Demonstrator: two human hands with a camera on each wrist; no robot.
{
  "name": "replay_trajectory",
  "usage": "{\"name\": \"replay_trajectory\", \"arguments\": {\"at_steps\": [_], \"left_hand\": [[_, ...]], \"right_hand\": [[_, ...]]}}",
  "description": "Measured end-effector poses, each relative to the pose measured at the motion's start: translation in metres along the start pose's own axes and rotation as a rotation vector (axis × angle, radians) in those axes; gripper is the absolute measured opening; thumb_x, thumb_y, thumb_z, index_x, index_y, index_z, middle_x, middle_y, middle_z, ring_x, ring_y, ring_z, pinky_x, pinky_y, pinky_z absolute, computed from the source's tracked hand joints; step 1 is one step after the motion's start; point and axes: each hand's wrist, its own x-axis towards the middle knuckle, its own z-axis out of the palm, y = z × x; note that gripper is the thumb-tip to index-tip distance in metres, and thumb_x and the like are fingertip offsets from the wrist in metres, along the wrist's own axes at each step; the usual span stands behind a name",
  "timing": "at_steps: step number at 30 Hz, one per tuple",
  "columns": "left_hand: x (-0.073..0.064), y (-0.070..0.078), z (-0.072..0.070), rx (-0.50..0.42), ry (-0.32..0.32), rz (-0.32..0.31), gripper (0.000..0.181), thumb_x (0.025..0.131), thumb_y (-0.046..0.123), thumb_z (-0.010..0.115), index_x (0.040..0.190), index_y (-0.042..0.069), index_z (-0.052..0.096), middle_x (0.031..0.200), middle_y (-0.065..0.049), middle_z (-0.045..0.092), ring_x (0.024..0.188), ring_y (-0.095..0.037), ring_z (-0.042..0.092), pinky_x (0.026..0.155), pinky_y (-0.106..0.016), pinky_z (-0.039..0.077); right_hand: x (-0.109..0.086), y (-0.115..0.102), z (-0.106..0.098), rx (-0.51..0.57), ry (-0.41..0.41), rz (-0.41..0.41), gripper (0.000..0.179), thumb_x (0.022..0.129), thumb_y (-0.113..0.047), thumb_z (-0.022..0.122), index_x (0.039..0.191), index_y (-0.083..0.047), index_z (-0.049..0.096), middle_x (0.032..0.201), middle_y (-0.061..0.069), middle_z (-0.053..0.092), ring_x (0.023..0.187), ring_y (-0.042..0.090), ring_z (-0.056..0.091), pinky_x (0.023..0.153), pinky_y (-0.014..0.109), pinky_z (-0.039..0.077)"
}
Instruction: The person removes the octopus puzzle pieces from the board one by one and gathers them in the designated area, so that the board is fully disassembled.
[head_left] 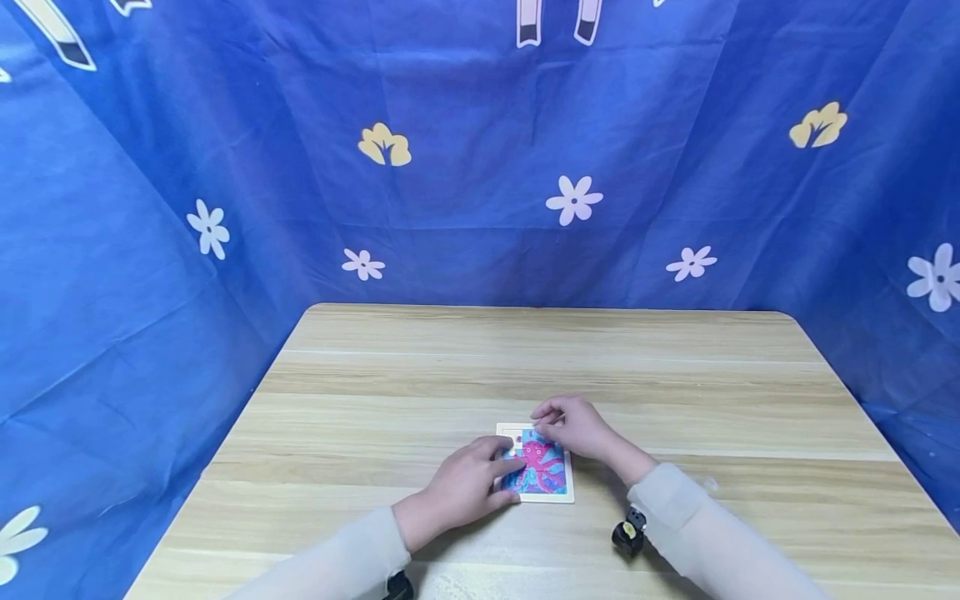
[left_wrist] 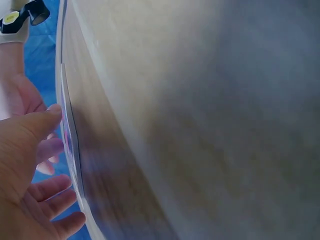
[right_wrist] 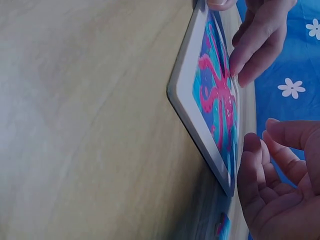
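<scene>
A small jigsaw puzzle (head_left: 551, 475) with a pink octopus on blue lies in a white tray frame (right_wrist: 185, 102) on the table. At its upper left corner the white tray base shows. My left hand (head_left: 468, 483) rests along the left side, index finger reaching over the picture and thumb at the lower edge; its fingers (left_wrist: 55, 192) look spread in the left wrist view. My right hand (head_left: 573, 427) is above the top right corner of the puzzle. In the right wrist view that right hand (right_wrist: 285, 180) has loosely bent fingers, with nothing visible between them.
A small blue piece (right_wrist: 223, 227) lies on the table beyond the tray in the right wrist view. The wood-grain table (head_left: 360, 375) stretches around the puzzle. Blue flowered cloth (head_left: 465, 225) hangs behind and at the sides.
</scene>
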Motion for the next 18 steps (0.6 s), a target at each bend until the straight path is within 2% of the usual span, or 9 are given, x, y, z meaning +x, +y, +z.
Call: {"name": "replay_trajectory", "arguments": {"at_steps": [7, 10, 14, 18], "left_hand": [[0.000, 0.002, 0.003, 0.007, -0.005, 0.010, 0.046, 0.081, 0.043, 0.072, 0.119, 0.016, 0.069, 0.123, -0.013, 0.057, 0.113, -0.026, 0.055, 0.091, -0.036, 0.048], [-0.001, 0.002, 0.005, -0.003, 0.000, 0.011, 0.046, 0.081, 0.043, 0.073, 0.118, 0.016, 0.069, 0.122, -0.013, 0.057, 0.113, -0.025, 0.055, 0.091, -0.035, 0.048], [-0.001, 0.001, 0.007, -0.008, 0.007, 0.007, 0.046, 0.081, 0.043, 0.073, 0.119, 0.016, 0.069, 0.122, -0.012, 0.057, 0.114, -0.025, 0.054, 0.092, -0.035, 0.048], [-0.001, 0.000, 0.009, -0.013, 0.007, 0.003, 0.047, 0.081, 0.042, 0.073, 0.119, 0.016, 0.069, 0.123, -0.012, 0.057, 0.114, -0.026, 0.054, 0.092, -0.036, 0.048]], "right_hand": [[0.000, -0.001, 0.007, -0.059, -0.018, 0.009, 0.013, 0.084, -0.010, 0.070, 0.097, -0.008, 0.069, 0.081, -0.005, 0.064, 0.075, 0.010, 0.059, 0.070, 0.028, 0.050], [0.000, -0.003, 0.009, -0.104, -0.031, 0.023, 0.013, 0.083, -0.013, 0.072, 0.096, -0.012, 0.069, 0.080, -0.008, 0.062, 0.074, 0.009, 0.057, 0.074, 0.034, 0.047], [0.000, -0.003, 0.010, -0.191, -0.069, -0.004, 0.016, 0.083, -0.016, 0.073, 0.098, -0.016, 0.070, 0.080, -0.010, 0.058, 0.075, 0.008, 0.053, 0.080, 0.044, 0.042], [0.001, -0.004, 0.011, -0.253, -0.100, -0.049, 0.019, 0.083, -0.015, 0.073, 0.101, -0.016, 0.070, 0.082, -0.008, 0.056, 0.078, 0.010, 0.051, 0.077, 0.038, 0.044]]}}
